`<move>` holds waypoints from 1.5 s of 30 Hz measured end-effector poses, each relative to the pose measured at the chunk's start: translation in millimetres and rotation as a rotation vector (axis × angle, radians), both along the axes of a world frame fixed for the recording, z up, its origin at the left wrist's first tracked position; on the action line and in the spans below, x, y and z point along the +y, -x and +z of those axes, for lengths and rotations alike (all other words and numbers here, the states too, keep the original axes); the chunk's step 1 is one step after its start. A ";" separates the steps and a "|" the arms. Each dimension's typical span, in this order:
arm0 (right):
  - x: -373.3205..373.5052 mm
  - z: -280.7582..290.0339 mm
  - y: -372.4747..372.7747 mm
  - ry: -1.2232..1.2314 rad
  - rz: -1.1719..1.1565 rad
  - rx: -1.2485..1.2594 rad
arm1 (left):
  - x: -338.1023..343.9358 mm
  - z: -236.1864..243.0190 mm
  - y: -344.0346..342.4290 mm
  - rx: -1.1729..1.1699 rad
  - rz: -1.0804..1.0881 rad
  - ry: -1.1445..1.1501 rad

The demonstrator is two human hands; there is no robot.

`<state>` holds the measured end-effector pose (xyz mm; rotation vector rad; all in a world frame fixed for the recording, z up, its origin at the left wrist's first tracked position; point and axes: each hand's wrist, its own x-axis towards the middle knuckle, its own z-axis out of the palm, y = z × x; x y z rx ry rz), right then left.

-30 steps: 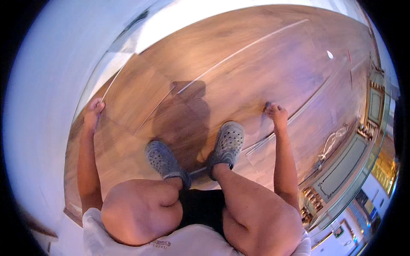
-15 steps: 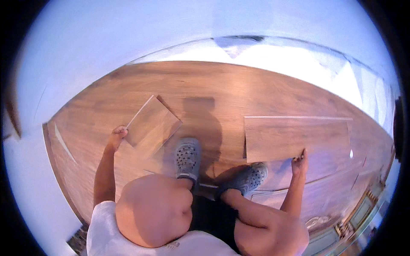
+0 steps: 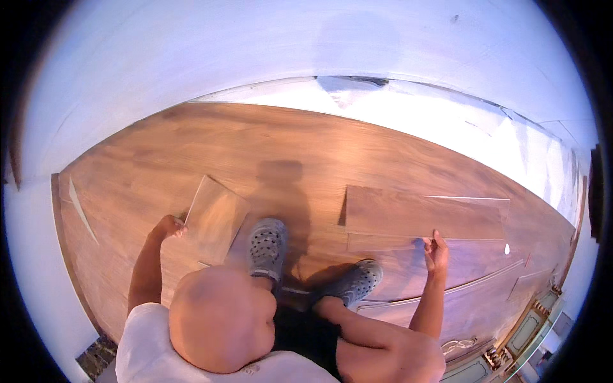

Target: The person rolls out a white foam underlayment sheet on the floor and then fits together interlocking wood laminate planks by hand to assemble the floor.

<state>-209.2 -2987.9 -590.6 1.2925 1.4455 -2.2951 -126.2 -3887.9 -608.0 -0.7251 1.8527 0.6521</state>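
My left hand [image 3: 171, 227] is closed on the left edge of a short wood-look floor plank piece [image 3: 218, 216], which is held at a slant over the floor. At the right, my right hand [image 3: 437, 252] pinches the near edge of a longer floor plank [image 3: 415, 212], thumb and fingers at its rim. This longer plank is raised at its left end, where a dark shadow shows. Part of another plank [image 3: 367, 243] shows beneath its near edge.
Between the two planks are my feet in grey clogs [image 3: 267, 249]. The laid wood-look floor [image 3: 294, 134] ends at a white strip [image 3: 447, 115] along the far wall. A thin pale sliver [image 3: 82, 207] lies at the left. Ornate furniture [image 3: 520, 332] stands at the lower right.
The short piece has come nearer to me in my left hand. My right hand has tilted the longer plank, and a plank edge now shows below it. The view has also shifted.
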 end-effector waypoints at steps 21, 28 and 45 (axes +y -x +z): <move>-236.6 -10.2 124.5 0.409 0.201 0.229 | 432.7 6.6 200.1 0.411 1.132 -1.283; -192.1 -26.4 140.5 0.368 -0.086 0.229 | 312.1 -36.4 204.9 0.546 1.160 -1.260; -226.1 -10.5 258.9 -0.012 0.355 0.064 | 137.8 -54.8 247.8 1.101 1.373 -1.086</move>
